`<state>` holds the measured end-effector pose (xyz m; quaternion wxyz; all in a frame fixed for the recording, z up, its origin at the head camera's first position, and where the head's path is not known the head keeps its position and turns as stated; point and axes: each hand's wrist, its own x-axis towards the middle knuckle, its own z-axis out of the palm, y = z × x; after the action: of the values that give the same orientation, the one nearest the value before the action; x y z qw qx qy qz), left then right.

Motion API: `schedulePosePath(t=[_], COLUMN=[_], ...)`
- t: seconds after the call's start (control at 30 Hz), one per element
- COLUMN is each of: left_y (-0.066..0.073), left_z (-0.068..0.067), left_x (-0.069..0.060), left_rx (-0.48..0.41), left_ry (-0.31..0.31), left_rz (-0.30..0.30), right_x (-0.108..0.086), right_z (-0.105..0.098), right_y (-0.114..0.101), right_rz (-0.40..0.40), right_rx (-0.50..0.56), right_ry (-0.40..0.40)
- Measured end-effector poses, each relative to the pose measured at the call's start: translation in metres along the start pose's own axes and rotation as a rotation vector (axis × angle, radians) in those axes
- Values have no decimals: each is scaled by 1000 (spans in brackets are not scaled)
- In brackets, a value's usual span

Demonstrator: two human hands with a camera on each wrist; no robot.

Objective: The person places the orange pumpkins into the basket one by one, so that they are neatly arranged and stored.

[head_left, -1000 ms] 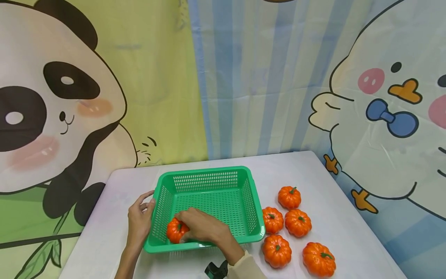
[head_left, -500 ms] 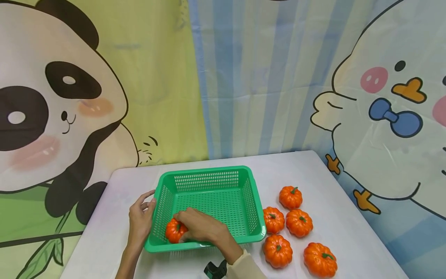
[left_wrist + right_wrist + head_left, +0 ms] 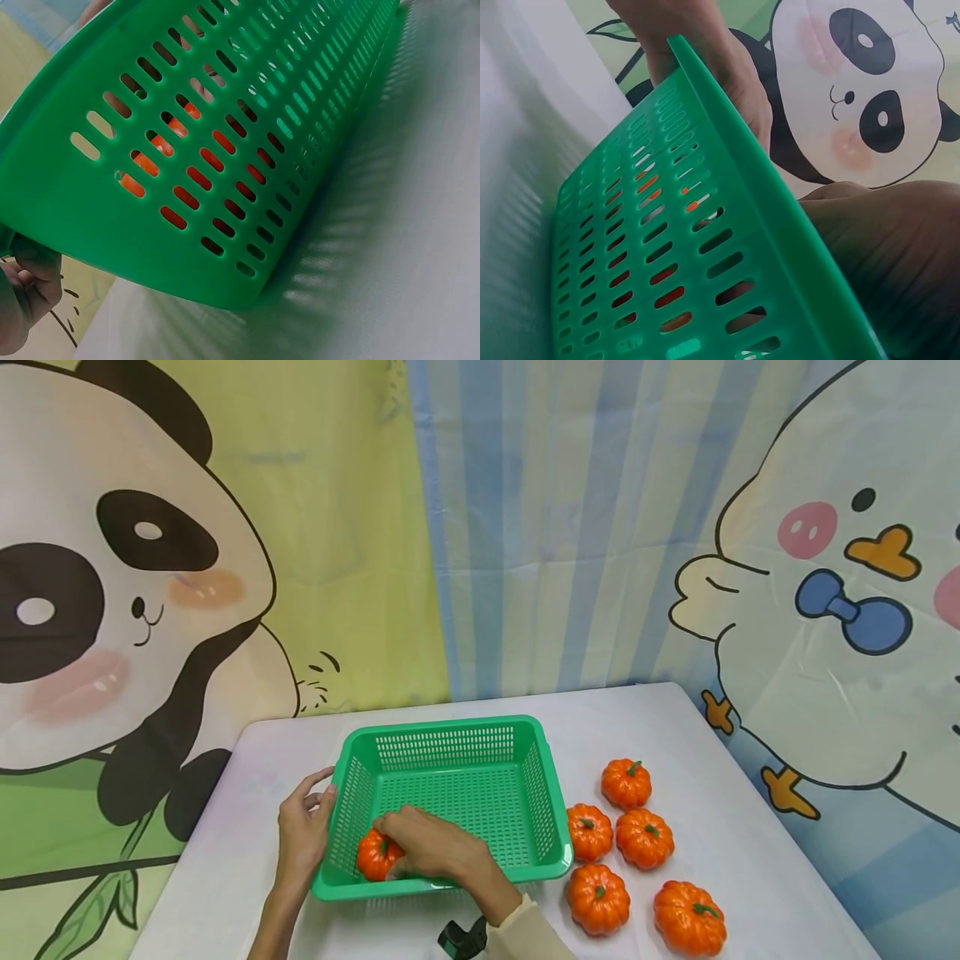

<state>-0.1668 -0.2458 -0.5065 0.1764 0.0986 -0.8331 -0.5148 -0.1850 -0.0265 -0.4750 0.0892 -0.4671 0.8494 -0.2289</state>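
Observation:
A green perforated plastic basket (image 3: 438, 726) stands on the white table. In its front left corner is a small orange pumpkin (image 3: 372, 858) with a green stem, which my right hand (image 3: 435, 845) grips from above, fingers over the far side and thumb near the front wall. My left hand (image 3: 302, 837) holds the basket's left rim; in the left wrist view its curled fingers (image 3: 37, 274) show at the rim's edge. Through the slots of the basket wall (image 3: 97, 217), orange patches of the pumpkin show. The right wrist view has the basket wall covering most of the pumpkin.
Several more orange pumpkins lie right of the basket, one of them (image 3: 588, 832) close against its right side and another (image 3: 689, 918) nearest the front. A black device (image 3: 462, 939) sits at the right wrist. Cartoon-printed curtains (image 3: 510, 543) hang behind the table (image 3: 600, 727).

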Motion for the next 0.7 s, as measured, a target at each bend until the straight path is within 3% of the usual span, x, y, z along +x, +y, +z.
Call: schedulePosePath(t=[0.7], left_y=[2], left_z=[0], left_x=[0], left_rx=[-6], left_ry=[-3], left_rz=[2], right_x=[3], right_z=[4], right_y=[1], right_rz=[-7], right_rx=[-18], right_ry=[0])
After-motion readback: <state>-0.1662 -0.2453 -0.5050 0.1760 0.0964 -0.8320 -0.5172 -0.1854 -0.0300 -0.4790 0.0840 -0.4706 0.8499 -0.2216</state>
